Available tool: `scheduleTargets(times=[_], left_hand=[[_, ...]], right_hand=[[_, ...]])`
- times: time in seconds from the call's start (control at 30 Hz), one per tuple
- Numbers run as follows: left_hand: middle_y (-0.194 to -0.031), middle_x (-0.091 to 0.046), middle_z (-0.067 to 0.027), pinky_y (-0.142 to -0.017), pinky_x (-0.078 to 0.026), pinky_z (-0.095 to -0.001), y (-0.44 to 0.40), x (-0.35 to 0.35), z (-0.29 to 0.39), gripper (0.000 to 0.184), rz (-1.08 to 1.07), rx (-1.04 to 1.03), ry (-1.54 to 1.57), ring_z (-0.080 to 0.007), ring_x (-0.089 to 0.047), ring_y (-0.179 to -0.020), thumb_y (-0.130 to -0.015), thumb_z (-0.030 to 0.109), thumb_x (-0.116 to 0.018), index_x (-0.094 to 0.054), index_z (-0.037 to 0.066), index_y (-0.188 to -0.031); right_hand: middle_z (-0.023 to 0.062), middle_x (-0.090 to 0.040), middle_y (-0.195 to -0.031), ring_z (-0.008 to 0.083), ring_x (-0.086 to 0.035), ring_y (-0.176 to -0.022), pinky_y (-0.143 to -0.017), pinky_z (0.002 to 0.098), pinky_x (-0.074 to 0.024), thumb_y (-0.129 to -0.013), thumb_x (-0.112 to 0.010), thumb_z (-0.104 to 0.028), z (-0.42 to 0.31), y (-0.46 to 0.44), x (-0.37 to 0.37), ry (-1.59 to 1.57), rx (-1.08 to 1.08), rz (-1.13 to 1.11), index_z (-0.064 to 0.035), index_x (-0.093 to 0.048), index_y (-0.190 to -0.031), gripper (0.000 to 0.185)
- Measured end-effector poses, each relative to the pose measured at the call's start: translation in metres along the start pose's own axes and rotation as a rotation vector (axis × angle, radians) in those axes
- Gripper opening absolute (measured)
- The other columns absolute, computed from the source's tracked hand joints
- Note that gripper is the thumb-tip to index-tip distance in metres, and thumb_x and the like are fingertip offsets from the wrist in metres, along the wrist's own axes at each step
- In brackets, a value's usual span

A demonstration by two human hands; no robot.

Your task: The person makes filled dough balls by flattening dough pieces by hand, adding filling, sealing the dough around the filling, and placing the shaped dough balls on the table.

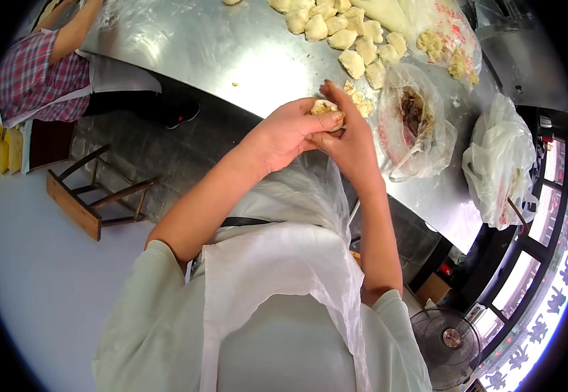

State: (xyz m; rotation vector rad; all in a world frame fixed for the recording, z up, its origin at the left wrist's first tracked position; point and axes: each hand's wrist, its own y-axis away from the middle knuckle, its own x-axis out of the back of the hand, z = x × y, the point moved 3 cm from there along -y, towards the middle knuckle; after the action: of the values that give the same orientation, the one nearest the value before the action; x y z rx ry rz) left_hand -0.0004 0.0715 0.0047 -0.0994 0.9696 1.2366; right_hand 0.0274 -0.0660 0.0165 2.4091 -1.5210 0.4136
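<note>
Cupping a small, round, pale dough piece point(324, 107), left hand point(290, 130) and right hand point(350, 145) hold it in a closed grip above the smooth steel bench point(232, 65); lumpy cream dough portions point(352, 64) lie beyond, a crumpled clear plastic bag point(438, 140) of dark filling point(411, 112) rightward.

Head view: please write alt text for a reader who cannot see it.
A person's left hand and right hand hold a filled dough piece by a metal table; more dough pieces and an open plastic bag of dark filling lie on it.
</note>
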Motion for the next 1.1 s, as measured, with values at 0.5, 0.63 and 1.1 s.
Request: scheduleTargets(times=[0.5,0.63,1.1], left_hand=[[-0.111,-0.067,-0.0084,-0.094,-0.057,-0.0383,0.001,-0.009,-0.003,0.019,-0.079,0.105,0.078,-0.0183,-0.068,-0.102,-0.101,0.014,-0.057,-0.063,0.001,-0.113],[-0.122,-0.065,-0.0135,-0.103,-0.055,-0.0489,0.012,-0.007,0.001,0.021,-0.163,0.178,0.356,-0.0272,-0.068,-0.113,-0.106,0.015,-0.053,-0.060,0.001,-0.120],[-0.116,-0.069,-0.0078,-0.091,-0.054,-0.0365,-0.015,-0.029,-0.040,0.022,0.075,-0.021,0.077,-0.0176,-0.067,-0.103,-0.105,0.015,-0.053,-0.063,0.002,-0.119]], right_hand=[[0.0173,-0.060,-0.142,0.0283,-0.059,-0.129,-0.109,0.0391,-0.0464,-0.085,-0.068,-0.004,-0.004,0.009,0.005,-0.124,0.136,0.013,-0.0031,-0.044,-0.152,0.070],[0.0187,-0.058,-0.146,0.0270,-0.058,-0.132,-0.109,0.0388,-0.0466,-0.092,-0.067,-0.008,-0.011,0.022,0.019,-0.345,0.084,-0.115,-0.0054,-0.027,-0.162,0.081],[0.0248,-0.065,-0.128,0.0405,-0.060,-0.119,-0.104,0.0444,-0.0470,-0.083,-0.075,-0.016,0.018,0.035,0.023,0.259,0.164,0.196,0.0023,-0.060,-0.132,0.055]])
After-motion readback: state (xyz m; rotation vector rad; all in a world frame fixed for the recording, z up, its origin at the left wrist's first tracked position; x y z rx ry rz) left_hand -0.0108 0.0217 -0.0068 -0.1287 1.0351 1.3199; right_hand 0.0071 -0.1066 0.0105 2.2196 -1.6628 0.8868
